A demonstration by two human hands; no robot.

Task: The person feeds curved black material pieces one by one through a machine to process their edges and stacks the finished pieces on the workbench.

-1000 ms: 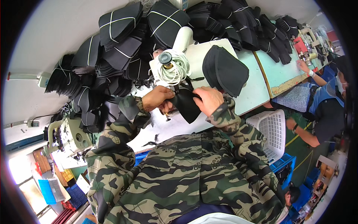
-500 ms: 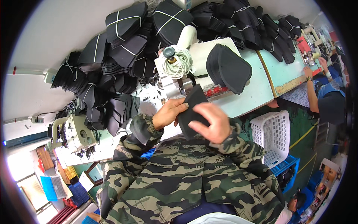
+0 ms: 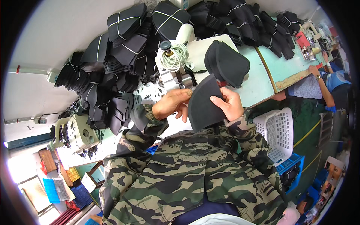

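In front of my chest is a black curved panel (image 3: 205,103), flat and fan-shaped. My right hand (image 3: 230,105) grips it by its right side, thumb on the face and fingers behind. At its upper left edge, my left hand (image 3: 170,104) is closed in a pinch, the other fingers curled below; what lies between the fingertips is too small to make out. Just beyond the hands stands a cream sewing machine (image 3: 185,34) with a coil of white cord (image 3: 175,60) on it. A stack of similar black panels (image 3: 228,63) rests on its right part.
Tied bundles of black panels (image 3: 127,22) pile along the back and left. A second machine (image 3: 80,131) stands at the left. At the right are a white basket (image 3: 275,131) above a blue crate (image 3: 292,170), and a co-worker's arm (image 3: 324,88) by another machine (image 3: 307,41).
The black panel has turned so its broad face shows. My right hand, blurred before, now grips its right side; my left hand has shifted from the panel's face to its upper left edge.
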